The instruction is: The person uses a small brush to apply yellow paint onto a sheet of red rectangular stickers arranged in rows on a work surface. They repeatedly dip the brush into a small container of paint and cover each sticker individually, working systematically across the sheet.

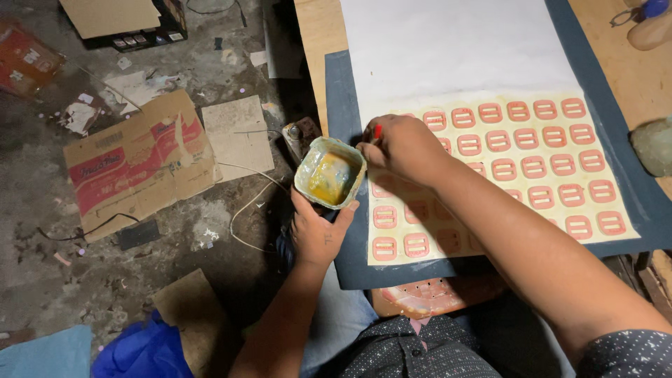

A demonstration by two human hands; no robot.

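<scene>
**Yellow glue tub held beside the buckle sheet**

Yellow adhesive is sitting in the small tub (330, 173) that your left hand (318, 231) is cradling from below, fingers curled around its base and thumb up one side, keeping it level and just beside the work. Your right hand (402, 147) is pinching a thin red-tipped applicator (377, 131) between thumb and fingertips, directly above the tub's far rim. Pink buckle pieces (533, 166) are lying in rows on the cream sheet (616, 203) beyond your knuckles, within easy reach.
</scene>
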